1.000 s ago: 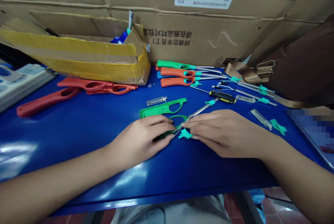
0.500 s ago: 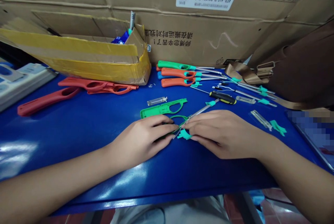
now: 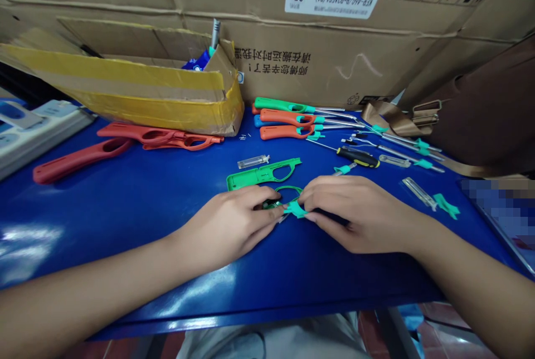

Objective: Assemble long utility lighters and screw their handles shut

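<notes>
Both hands meet low over the table's middle. My left hand [image 3: 236, 217] is closed around a green lighter casing half [image 3: 288, 187]; its fingers hide most of it, and the loop shows past them. Pinched in the fingertips of my right hand [image 3: 355, 208] is a teal plastic trigger piece [image 3: 296, 209], which also touches my left fingertips. Beyond my right knuckles, the teal-collared end of a metal lighter tube [image 3: 345, 169] sticks out; the rest is hidden. Another green casing half [image 3: 263, 174] lies open side up just behind my left hand, with a clear fuel tank [image 3: 253, 161] above it.
Assembled lighters [image 3: 286, 118] lie at the back, beside a black-and-yellow screwdriver [image 3: 358, 157]. On the right are a clear tank [image 3: 419, 193] and a teal trigger [image 3: 446, 206]. Red casings [image 3: 83, 161] lie left, before a yellow-taped cardboard box [image 3: 167, 105]. A power strip [image 3: 42, 130] stands far left.
My right fingers have moved up slightly with the teal trigger piece, bringing it against my left fingertips. The metal tube, earlier visible between the hands, is now mostly covered by my right hand.
</notes>
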Action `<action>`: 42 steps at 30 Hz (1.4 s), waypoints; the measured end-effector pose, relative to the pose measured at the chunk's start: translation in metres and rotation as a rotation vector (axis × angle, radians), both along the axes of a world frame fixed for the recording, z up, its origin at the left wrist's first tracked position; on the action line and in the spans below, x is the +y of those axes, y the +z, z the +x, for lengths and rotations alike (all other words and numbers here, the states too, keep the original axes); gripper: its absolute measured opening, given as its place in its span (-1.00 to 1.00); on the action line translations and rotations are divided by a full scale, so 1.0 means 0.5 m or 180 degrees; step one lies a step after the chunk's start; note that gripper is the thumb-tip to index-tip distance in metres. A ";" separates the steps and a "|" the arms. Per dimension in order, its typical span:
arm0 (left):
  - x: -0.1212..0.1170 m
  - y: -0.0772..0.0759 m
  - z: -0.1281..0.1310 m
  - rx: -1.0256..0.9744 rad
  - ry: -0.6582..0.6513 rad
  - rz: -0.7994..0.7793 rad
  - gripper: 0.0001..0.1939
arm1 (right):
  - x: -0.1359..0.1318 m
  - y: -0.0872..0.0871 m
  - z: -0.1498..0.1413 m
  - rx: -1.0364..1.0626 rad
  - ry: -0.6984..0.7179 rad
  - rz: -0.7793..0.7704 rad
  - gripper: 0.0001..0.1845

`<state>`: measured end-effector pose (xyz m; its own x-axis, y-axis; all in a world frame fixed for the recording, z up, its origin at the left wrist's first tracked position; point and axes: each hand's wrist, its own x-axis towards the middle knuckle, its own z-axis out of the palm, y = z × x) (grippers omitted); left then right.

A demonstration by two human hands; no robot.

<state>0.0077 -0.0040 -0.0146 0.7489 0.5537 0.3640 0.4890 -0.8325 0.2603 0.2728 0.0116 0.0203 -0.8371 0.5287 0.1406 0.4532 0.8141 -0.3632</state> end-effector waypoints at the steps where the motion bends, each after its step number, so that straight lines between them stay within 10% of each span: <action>1: 0.000 0.001 0.000 0.0039 0.0002 0.0039 -0.73 | 0.002 -0.001 -0.001 0.0026 -0.0057 -0.0030 -0.84; 12: 0.005 0.006 -0.004 0.0364 -0.0139 0.0707 -0.72 | 0.016 0.000 0.013 0.0212 0.0078 -0.0323 -0.88; 29: 0.007 0.005 -0.006 -0.0074 0.0004 0.0284 -0.80 | 0.008 0.024 0.016 -0.0163 0.0397 -0.0398 -0.87; 42: 0.017 0.044 -0.018 0.0258 0.0398 0.0140 -0.78 | 0.030 -0.034 -0.004 0.0489 -0.0590 0.0016 -0.87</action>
<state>-0.0012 0.0043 0.0072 0.7030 0.6294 0.3311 0.6075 -0.7735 0.1804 0.2708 0.0264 0.0035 -0.6944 0.6702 0.2619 0.5346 0.7241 -0.4357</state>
